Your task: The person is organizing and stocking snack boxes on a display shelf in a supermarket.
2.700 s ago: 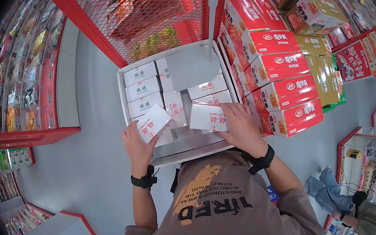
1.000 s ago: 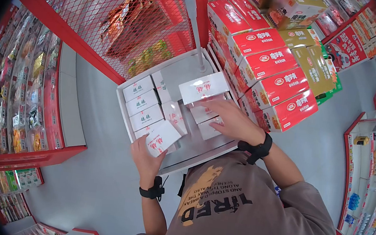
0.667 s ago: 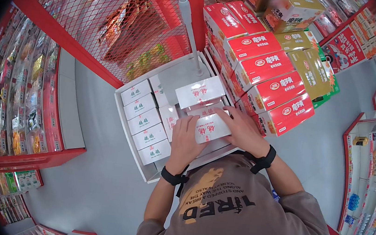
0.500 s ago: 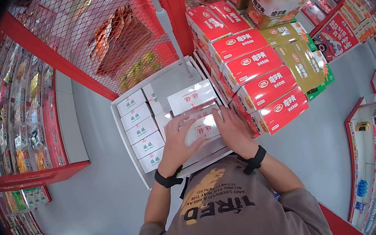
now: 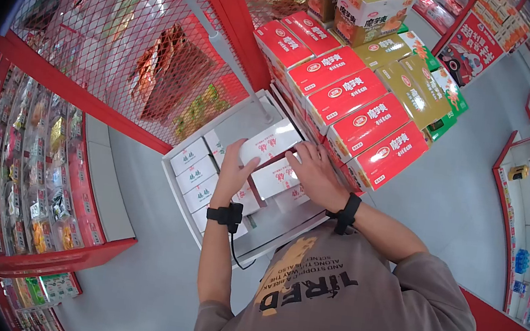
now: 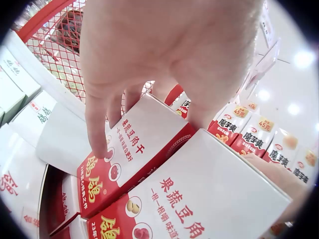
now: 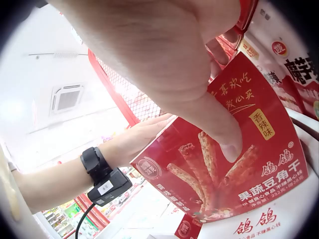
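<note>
In the white tray [image 5: 273,224], among the packed cartons, you have a box under each hand; your left hand [image 5: 232,175] straddles the farther box [image 5: 272,142] near its left end, fingertips on one side and thumb on the other, while your right hand [image 5: 321,178] pinches the right end of the nearer box [image 5: 274,180], thumb across its printed red face; the two boxes lie close side by side, tops white, the nearer one looking tilted above other cartons. Because your right grip takes only that end, the nearer box could swing or slip if you lift quickly; your left thumb sits in the narrow gap between them, so closing the boxes together might nip it or scuff an edge; pushing the farther box on could knock the grey post [image 5: 232,63]; drifting right might jostle the stacked red cartons [image 5: 358,117]; and the cable [image 7: 83,217] below your left wrist could snag on the rim.
</note>
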### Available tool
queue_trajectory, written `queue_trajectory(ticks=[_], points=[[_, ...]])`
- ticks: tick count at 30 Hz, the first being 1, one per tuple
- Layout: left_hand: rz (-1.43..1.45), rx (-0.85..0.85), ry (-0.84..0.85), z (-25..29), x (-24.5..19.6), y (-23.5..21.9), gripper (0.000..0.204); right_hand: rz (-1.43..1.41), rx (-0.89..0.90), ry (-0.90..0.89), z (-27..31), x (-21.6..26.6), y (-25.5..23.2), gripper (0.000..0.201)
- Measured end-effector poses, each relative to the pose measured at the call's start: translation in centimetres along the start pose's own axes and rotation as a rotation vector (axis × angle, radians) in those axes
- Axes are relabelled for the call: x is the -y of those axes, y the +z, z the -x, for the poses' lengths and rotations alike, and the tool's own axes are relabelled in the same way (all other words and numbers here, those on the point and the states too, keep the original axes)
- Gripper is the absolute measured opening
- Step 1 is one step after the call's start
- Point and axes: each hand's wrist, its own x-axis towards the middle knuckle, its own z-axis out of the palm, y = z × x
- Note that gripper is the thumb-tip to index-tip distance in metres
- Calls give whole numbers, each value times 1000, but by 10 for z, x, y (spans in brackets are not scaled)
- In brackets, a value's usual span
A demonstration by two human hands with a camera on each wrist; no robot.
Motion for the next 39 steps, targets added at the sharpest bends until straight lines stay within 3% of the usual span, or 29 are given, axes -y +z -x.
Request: queue_trajectory(ticks=[7, 9, 10, 15, 18, 21, 24, 27, 30, 33, 37, 39], points=[[-8, 3, -24, -1, 4, 0, 64, 10, 56, -20, -2, -7, 10, 60], [-141, 2, 94, -3, 1, -5, 66, 7, 79, -11, -3, -5, 9, 61], [-208, 3, 152, -4, -1, -6, 68, 23, 49, -17, -2, -4, 7, 60], [-152, 70, 118, -7, -13, -6, 71, 82, -51, -15, 1, 6, -6, 57], [-148, 106, 76, -9, -11, -6, 72, 82, 20, 138, 6, 9, 2, 47], [-58, 131, -23, -12, -4, -8, 72, -136, 73, 122, 17, 0, 1, 27], [75, 142, -104, -9, 2, -5, 72, -194, -93, -136, 31, -7, 1, 14], [131, 132, -128, -9, 2, -5, 66, -297, -142, -237, 40, -4, -10, 17], [75, 168, -215, -16, 5, -11, 53, -539, 624, 128, 43, -7, -13, 34], [66, 234, -280, -30, 13, -19, 47, -1086, 697, 523, 49, -19, 28, 51], [312, 272, -501, -26, 12, -12, 56, -1461, 500, 667, 53, -12, 66, 63], [281, 268, -435, -17, 8, -13, 54, -1547, 361, 695, 41, 4, 67, 68]])
